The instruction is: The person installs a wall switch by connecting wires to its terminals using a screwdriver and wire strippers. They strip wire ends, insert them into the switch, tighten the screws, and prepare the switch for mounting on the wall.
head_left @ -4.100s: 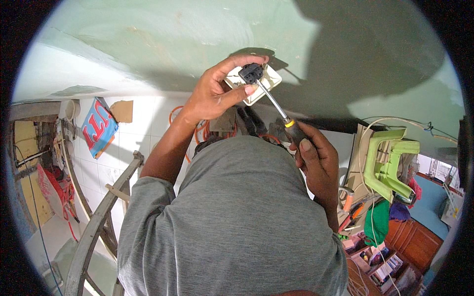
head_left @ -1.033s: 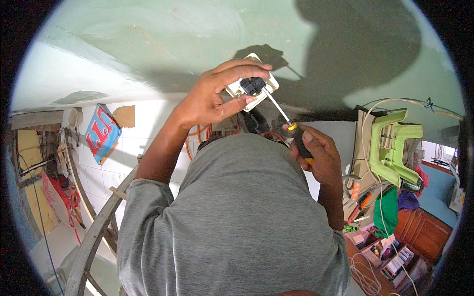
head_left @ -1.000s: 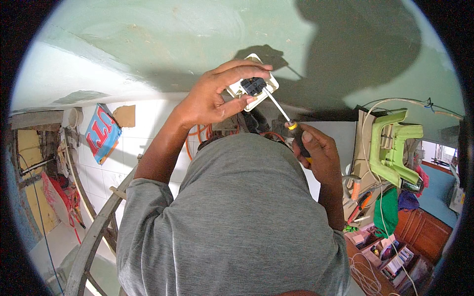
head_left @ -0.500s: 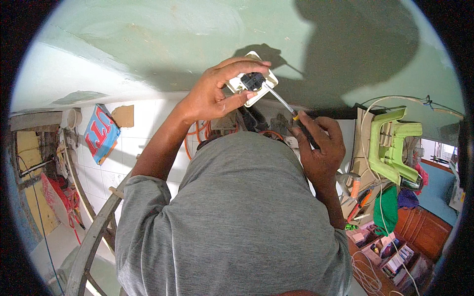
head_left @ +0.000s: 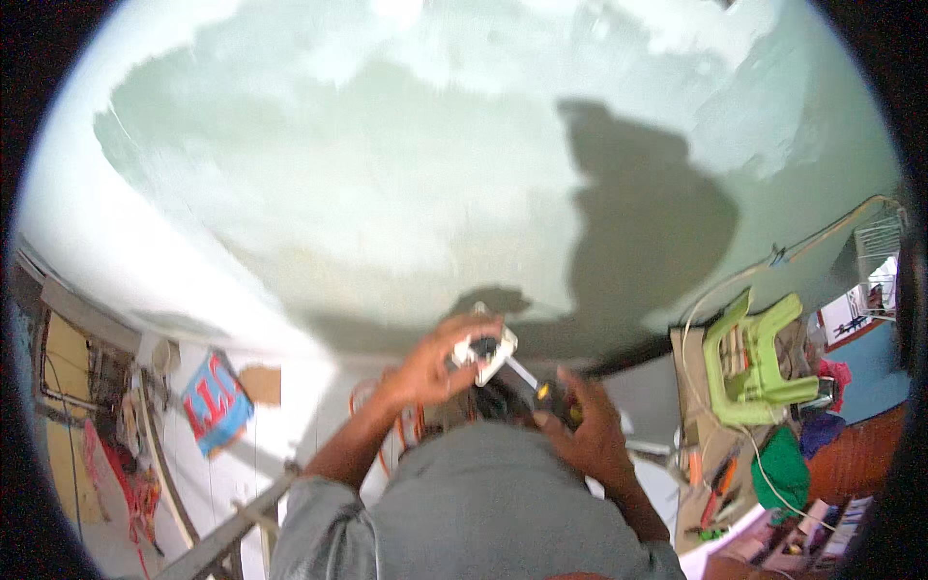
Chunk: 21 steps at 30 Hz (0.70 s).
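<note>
My left hand (head_left: 427,365) is closed on the edges of a small white electrical faceplate (head_left: 507,346), fingers above and thumb below. Set in the plate is a black insert (head_left: 483,345); its exact kind is too blurred to make out. A screwdriver (head_left: 522,374) with a black and yellow handle is in my right hand (head_left: 592,430), fingers wrapped round the grip. Its metal shaft points up and left, and the tip meets or nearly meets the plate's right side. Both hands are raised in front of my grey shirt, close to the pale green wall (head_left: 387,193).
To the right, a light green plastic stool (head_left: 764,358) lies on a board beside orange-handled tools (head_left: 717,491) and a green cloth (head_left: 781,469). A pale cable (head_left: 691,329) loops around there. At lower left stands a long rail (head_left: 232,527), with a blue and red sign (head_left: 217,404) beyond.
My view has tilted up, so more wall shows and both hands sit lower in the picture. The grips on the faceplate and screwdriver stay the same.
</note>
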Each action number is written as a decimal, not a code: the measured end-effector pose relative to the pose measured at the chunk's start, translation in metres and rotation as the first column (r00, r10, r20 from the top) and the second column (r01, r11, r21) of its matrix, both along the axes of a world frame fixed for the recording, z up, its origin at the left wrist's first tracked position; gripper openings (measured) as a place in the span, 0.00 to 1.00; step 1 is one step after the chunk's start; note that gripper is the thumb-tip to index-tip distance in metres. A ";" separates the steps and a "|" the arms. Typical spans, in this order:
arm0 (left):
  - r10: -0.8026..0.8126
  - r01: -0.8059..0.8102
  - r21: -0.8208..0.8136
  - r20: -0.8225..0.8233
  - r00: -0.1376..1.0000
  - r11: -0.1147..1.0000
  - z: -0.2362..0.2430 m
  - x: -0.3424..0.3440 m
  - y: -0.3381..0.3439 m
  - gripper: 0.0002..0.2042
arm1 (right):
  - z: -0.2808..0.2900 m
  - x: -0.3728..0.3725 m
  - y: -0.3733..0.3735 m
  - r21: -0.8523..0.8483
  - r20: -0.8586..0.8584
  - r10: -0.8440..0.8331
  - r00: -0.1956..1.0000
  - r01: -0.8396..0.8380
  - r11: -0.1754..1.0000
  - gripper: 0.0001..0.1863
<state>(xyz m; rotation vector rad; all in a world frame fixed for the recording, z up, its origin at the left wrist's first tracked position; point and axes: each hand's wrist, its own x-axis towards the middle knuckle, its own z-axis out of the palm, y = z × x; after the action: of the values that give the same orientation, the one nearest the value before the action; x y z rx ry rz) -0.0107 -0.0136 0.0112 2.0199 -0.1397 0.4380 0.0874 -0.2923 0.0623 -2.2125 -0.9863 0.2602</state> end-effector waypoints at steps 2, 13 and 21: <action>-0.022 0.022 -0.015 0.000 1.000 1.000 0.001 0.006 -0.003 0.25 | -0.006 0.010 -0.012 -0.060 -0.230 0.079 0.970 -0.095 0.994 0.26; -0.085 0.085 -0.007 0.014 0.996 0.996 0.019 0.014 -0.015 0.26 | 0.008 -0.003 -0.018 0.148 0.168 -0.102 0.980 0.077 0.986 0.21; -0.044 0.044 0.007 -0.041 0.998 0.999 0.033 0.013 -0.021 0.26 | 0.018 0.003 -0.027 0.154 0.133 0.007 0.991 -0.027 0.988 0.21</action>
<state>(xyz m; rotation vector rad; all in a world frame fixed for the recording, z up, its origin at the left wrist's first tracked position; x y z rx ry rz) 0.0028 -0.0343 0.0440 2.0285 -0.1611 0.3687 0.0901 -0.3189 0.0802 -2.1010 -1.0597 0.0427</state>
